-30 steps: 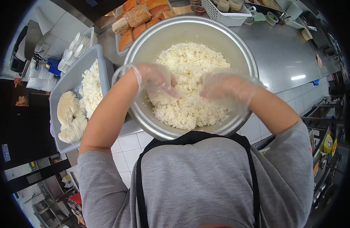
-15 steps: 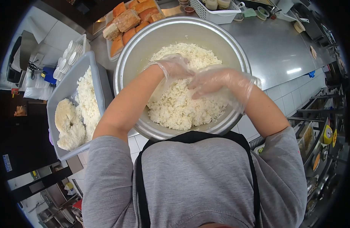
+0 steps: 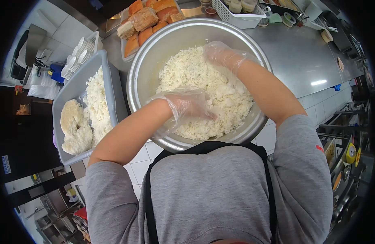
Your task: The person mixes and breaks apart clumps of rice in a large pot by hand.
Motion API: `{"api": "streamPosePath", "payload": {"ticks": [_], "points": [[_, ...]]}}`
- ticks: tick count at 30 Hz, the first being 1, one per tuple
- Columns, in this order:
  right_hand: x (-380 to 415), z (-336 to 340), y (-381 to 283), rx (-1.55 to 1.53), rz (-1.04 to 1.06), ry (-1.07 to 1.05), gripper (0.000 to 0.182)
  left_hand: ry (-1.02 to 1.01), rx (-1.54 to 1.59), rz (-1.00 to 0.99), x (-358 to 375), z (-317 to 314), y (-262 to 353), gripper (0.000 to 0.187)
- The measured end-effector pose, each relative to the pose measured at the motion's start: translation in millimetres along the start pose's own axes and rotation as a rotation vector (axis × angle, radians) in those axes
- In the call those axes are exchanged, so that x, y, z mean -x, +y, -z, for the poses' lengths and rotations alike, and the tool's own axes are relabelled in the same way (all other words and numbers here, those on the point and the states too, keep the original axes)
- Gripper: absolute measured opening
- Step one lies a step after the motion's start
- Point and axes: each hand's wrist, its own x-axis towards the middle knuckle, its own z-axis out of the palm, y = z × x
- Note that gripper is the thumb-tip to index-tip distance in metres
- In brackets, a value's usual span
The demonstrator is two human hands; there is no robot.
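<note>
A large round metal pot (image 3: 135, 69) stands in front of me, with a broad mound of cooked white rice (image 3: 187, 71) inside. My left hand (image 3: 191, 106), in a clear plastic glove, lies on the near part of the rice with its fingers stretched to the right. Some of those fingertips sink into the grains. At the far right side of the mound is my right hand (image 3: 222, 55), gloved the same way, back up and fingers extended over the rice. Its fingertips are partly hidden. Neither hand shows anything gripped.
A grey plastic tub (image 3: 111, 87) with more rice, partly in a compact lump, stands left of the pot. Behind are a tray of browned bread-like pieces (image 3: 143, 20) and a white basket with containers (image 3: 252, 22). A steel counter (image 3: 293, 53) extends right; stacked white dishes (image 3: 78, 57) are at left.
My hands were close together over the middle of the rice. Now the left has come nearer to me and the right has moved away to the far side. The rice surface has shifted.
</note>
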Motion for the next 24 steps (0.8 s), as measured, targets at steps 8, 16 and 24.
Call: {"api": "streamPosePath", "payload": {"ticks": [8, 16, 24], "points": [[7.2, 7.4, -4.9, -0.062, 0.021, -0.114, 0.017, 0.105, 0.119, 0.019, -3.0, -9.8, -12.8, 0.098], [20.1, 16.5, 0.2, -0.109, 0.020, -0.285, 0.026, 0.055, 0.110, -0.017, -11.4, 0.7, -20.6, 0.101], [84.2, 61.1, 5.6, -0.454, -0.064, -0.547, 0.027, 0.085, 0.128, -0.050, -19.3, -2.3, -26.6, 0.096]]}}
